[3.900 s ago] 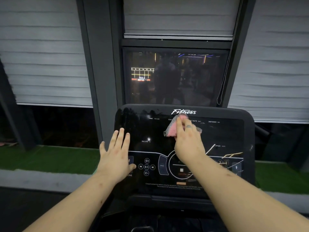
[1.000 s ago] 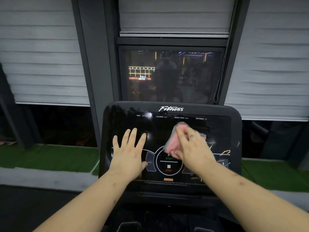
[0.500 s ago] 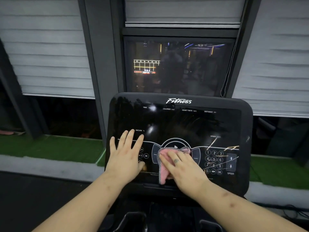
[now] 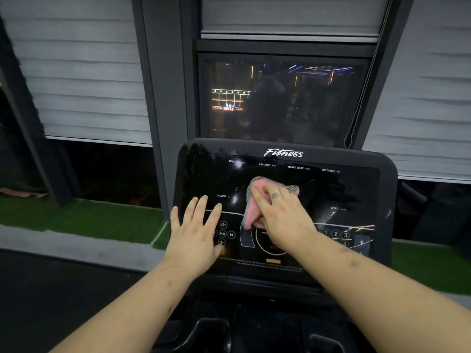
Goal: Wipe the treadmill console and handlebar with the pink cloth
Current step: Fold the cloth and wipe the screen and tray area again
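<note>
Left hand flat, fingers spread, right hand palm down, fingers extended, both forearms outstretched

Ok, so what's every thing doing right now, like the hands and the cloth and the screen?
console: readouts dark.
pink cloth: bunched, pressed on console.
right hand: fingers straight, pressing cloth.
left hand: flat on console, spread out.
blinds: lowered partway.

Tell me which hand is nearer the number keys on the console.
Right. The right hand, pressing the pink cloth on the console, sits just left of the number keys; the left hand lies flat at the console's left side.
</note>
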The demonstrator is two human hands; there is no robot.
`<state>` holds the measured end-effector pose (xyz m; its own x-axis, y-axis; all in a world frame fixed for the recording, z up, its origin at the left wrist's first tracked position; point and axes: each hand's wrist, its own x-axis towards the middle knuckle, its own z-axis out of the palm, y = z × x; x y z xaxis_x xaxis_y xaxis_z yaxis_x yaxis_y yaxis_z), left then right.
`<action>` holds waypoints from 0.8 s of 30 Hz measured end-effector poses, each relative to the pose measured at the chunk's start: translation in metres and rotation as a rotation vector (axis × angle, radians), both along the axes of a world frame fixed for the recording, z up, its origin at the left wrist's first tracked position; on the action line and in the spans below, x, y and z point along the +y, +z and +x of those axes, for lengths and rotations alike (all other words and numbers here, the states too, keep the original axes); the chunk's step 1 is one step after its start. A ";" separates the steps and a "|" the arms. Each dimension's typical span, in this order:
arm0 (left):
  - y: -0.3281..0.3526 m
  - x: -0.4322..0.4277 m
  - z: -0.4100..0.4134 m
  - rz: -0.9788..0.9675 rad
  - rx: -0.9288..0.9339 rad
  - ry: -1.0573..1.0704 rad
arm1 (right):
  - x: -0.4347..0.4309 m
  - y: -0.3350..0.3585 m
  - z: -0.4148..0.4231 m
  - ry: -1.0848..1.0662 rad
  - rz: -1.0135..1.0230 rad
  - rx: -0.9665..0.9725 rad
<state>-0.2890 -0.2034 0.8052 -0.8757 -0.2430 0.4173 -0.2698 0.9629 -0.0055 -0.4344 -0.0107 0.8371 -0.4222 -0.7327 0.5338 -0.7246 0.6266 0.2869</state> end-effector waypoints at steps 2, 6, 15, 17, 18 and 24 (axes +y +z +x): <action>-0.001 0.000 0.001 -0.009 -0.012 0.000 | 0.003 -0.020 0.008 0.051 0.044 0.002; -0.002 -0.004 0.005 -0.005 -0.017 -0.006 | 0.018 -0.064 0.026 0.136 0.153 -0.018; -0.006 -0.016 0.013 -0.002 -0.041 -0.010 | 0.028 -0.071 0.036 0.124 0.182 -0.074; -0.005 -0.019 0.016 0.001 -0.041 -0.010 | 0.014 -0.055 0.031 0.101 0.098 -0.094; -0.005 -0.020 0.017 -0.002 -0.053 -0.009 | 0.005 -0.044 0.029 0.082 0.050 -0.101; -0.007 -0.032 0.024 0.024 -0.049 -0.030 | -0.034 -0.016 0.043 -0.023 -0.031 -0.151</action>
<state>-0.2649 -0.2353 0.7978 -0.9021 -0.2255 0.3680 -0.2406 0.9706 0.0050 -0.3911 -0.0449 0.8215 -0.5159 -0.7062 0.4850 -0.7436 0.6502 0.1557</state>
